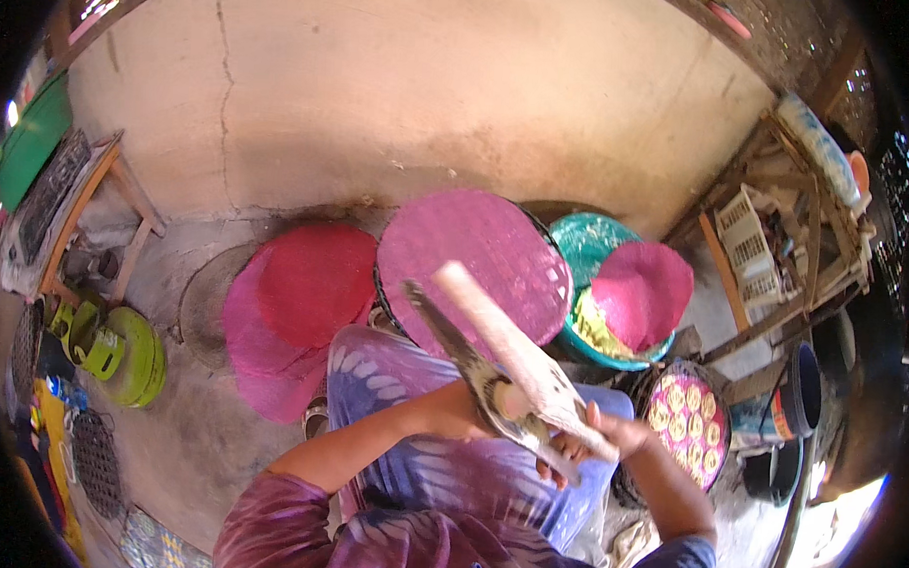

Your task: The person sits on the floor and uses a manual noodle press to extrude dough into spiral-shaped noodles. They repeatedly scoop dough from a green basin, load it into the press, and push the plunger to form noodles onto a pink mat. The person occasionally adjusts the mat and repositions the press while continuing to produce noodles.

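In front of my lap I hold a wooden hand press (517,351). It has a pale upper bar and a darker, worn lower bar, spread apart at the far end, with a short round wooden plug (511,400) between them. My left hand (460,412) is closed round the lower bar, its fingers partly hidden behind the wood. My right hand (615,432) grips the near end of the pale bar. Beyond the press lies a round pink mat (476,247) on a dark-rimmed support. To its right, a teal basin (588,234) holds yellow-green dough (601,327).
A pink disc (642,291) leans in the basin. Right of my knee is a round tray (672,377) of coiled dough pieces. Red and pink mats (314,284) lie at left, near a green gas cylinder (137,358). A wooden rack (812,231) and black buckets (801,386) stand at right.
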Tool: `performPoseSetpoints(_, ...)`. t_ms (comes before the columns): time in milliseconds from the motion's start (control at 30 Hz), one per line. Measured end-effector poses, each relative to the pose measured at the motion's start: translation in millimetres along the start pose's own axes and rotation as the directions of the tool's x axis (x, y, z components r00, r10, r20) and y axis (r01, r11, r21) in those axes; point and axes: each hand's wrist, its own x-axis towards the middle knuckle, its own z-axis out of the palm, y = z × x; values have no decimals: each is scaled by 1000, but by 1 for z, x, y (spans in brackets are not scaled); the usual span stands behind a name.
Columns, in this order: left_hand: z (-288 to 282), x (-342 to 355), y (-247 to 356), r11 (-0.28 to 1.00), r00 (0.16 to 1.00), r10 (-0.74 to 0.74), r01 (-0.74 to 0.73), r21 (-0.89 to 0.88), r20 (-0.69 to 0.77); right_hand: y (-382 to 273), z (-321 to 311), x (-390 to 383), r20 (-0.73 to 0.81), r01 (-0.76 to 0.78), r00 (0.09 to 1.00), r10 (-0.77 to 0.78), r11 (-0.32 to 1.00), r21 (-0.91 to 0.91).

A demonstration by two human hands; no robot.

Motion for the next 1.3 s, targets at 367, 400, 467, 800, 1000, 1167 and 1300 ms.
performPoseSetpoints(367, -121, 76, -1, 255, 925, -113, -327, -910, -364, 1, 3, 32, 46, -89, 996, 76, 868, 489)
performPoseSetpoints(400, -135, 85, -5, 226, 913, -27, -392, -892, -408, -21, -1, 30, -79, -21, 996, 52, 938, 345)
performPoseSetpoints(467, -161, 97, -14, 149, 860, 184, -503, -851, -476, -63, -15, 38, -176, -3, 984, 22, 994, 108)
performPoseSetpoints(800, -196, 78, -99, -76, 601, -5, -797, -599, -799, -134, -13, 97, -494, -357, 861, 120, 834, -420)
performPoseSetpoints(1000, -214, 54, -64, -37, 601, 172, -788, -615, -781, -138, 14, 100, -503, -272, 864, 5, 846, -460)
performPoseSetpoints(1167, -193, 67, -55, -79, 593, 34, -801, -594, -804, -147, 18, 81, -654, -461, 752, 83, 776, -431)
performPoseSetpoints(1300, -209, 67, -47, -95, 630, 49, -769, -632, -775, -141, 16, 92, -594, -308, 795, -124, 761, -571)
